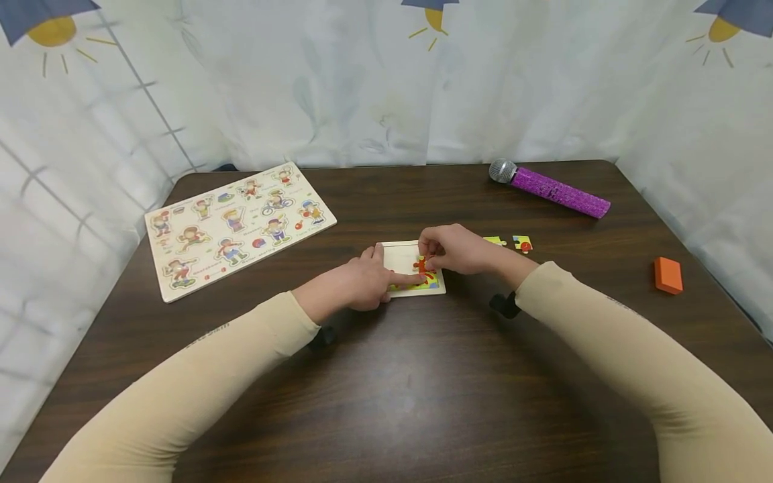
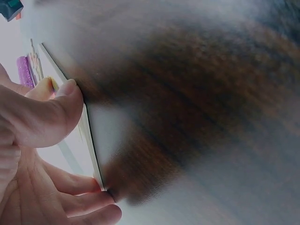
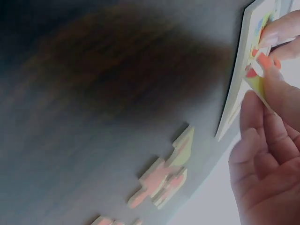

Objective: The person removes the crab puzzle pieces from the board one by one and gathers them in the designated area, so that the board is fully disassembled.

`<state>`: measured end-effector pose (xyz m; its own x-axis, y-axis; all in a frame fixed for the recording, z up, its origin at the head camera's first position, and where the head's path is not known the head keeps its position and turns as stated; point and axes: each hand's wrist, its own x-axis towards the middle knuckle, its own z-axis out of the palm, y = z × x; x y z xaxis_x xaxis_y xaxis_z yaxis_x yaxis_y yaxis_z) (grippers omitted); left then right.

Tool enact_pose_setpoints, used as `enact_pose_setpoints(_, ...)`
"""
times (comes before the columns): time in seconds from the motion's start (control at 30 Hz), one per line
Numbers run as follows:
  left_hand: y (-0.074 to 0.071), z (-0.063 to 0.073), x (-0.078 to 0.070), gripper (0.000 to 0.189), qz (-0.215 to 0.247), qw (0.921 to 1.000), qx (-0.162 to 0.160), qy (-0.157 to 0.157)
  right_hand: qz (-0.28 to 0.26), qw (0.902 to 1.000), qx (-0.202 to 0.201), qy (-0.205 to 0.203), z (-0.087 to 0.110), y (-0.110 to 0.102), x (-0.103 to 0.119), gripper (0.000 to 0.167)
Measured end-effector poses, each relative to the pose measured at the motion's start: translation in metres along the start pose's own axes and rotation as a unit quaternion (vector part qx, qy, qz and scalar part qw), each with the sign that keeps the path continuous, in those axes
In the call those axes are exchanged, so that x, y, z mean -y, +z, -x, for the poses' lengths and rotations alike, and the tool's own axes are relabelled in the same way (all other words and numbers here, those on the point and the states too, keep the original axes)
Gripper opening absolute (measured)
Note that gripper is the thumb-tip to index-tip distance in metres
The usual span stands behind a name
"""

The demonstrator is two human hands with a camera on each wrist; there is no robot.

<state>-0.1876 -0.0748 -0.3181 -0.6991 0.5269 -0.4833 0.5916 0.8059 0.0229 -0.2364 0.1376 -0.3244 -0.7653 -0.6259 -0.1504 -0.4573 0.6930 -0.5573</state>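
Observation:
A small wooden jigsaw tray lies flat on the dark table, with yellow and red pieces along its near side and bare wood at its upper left. My left hand holds the tray at its left end, thumb on the near edge in the left wrist view, while its index finger reaches across the pieces. Over the tray's right side, my right hand pinches a red and yellow jigsaw piece between thumb and fingers. That hand partly hides the tray in the head view.
Loose jigsaw pieces lie right of the tray, partly behind the right wrist. At the back right rests a purple glittery microphone. An orange block sits near the right edge. A large picture puzzle board lies at the back left.

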Motion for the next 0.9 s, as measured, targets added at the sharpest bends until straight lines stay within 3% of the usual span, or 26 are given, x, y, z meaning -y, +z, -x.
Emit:
enact_pose_setpoints(0.23,0.001,-0.002,-0.002,0.069,0.002,1.0,-0.002,-0.007,-0.013,0.998,-0.058,0.022,0.024,-0.015,-0.017,0.013)
enact_pose_setpoints(0.57,0.003,-0.001,-0.002,0.07,0.0,0.9999,-0.007,-0.011,0.025,0.9919,-0.091,0.085,0.074,-0.042,-0.067,0.013)
enact_pose_setpoints(0.73,0.003,-0.002,0.0,0.07,0.0,0.9999,-0.001,-0.011,0.046,0.9883,-0.095,0.11,0.097,-0.051,-0.087,0.015)
enact_pose_setpoints(0.9,0.003,-0.002,-0.001,0.07,-0.004,0.9999,-0.006,-0.008,0.051,0.9878,-0.073,0.128,0.111,-0.053,-0.103,0.016)
